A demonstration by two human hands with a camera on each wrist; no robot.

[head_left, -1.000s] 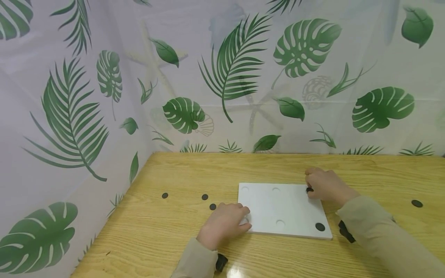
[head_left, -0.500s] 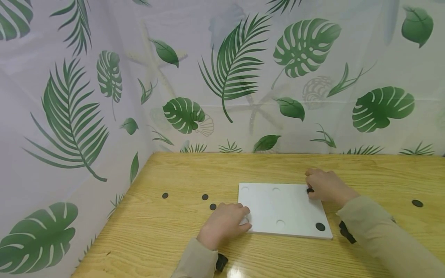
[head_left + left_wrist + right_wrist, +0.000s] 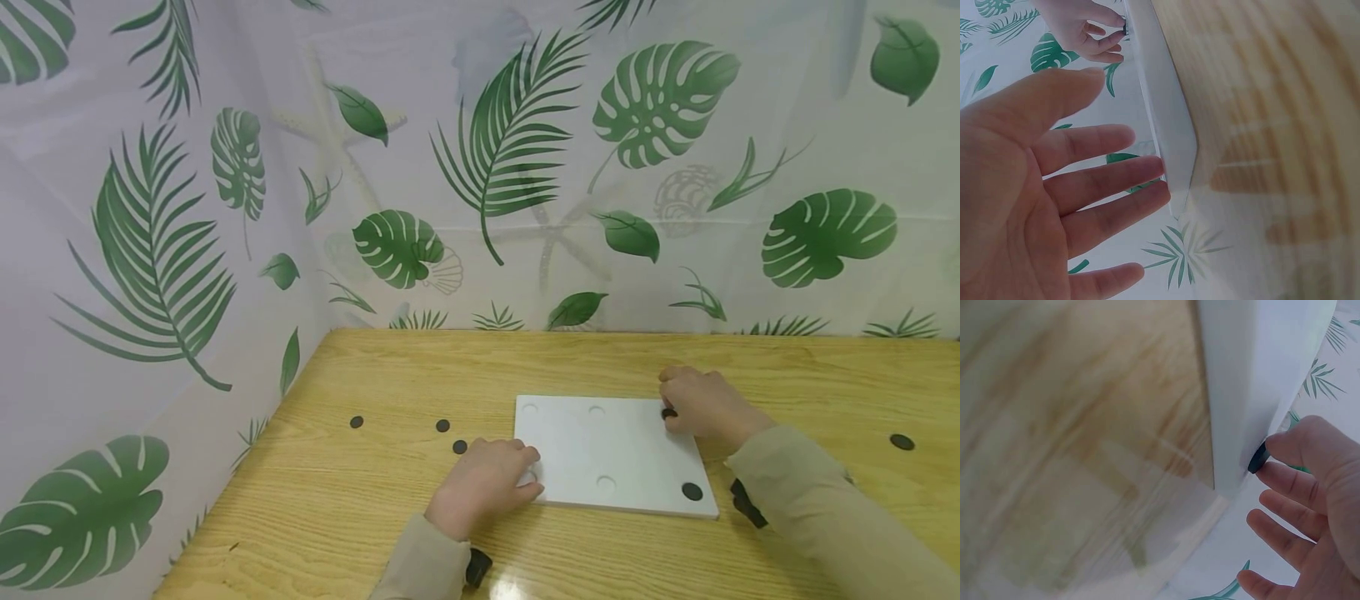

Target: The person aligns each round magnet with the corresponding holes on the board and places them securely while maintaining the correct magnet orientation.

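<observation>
A white rectangular board point(image 3: 615, 450) with shallow round recesses lies on the wooden table. Between thumb and index finger, my right hand point(image 3: 705, 404) pinches a small black disc point(image 3: 1260, 457) at the board's far right corner. The other fingers of that hand spread loosely past the edge. My left hand point(image 3: 487, 479) is at the board's near left corner, and in the left wrist view its nearly straight middle fingertips point(image 3: 1155, 167) meet the board's edge. A second black disc point(image 3: 692, 492) sits in the near right corner. The left hand partly covers the near left recess.
Left of the board, several loose black discs lie on the table point(image 3: 300, 517), one point(image 3: 356, 422) farthest out. Another disc point(image 3: 902, 442) lies to the right, beyond the right forearm. A leaf-patterned cloth point(image 3: 525, 167) hangs along the back and left side.
Both hands hold almost the same positions, with the black disc still pinched at the far right corner. The board and the loose discs stay where they were.
</observation>
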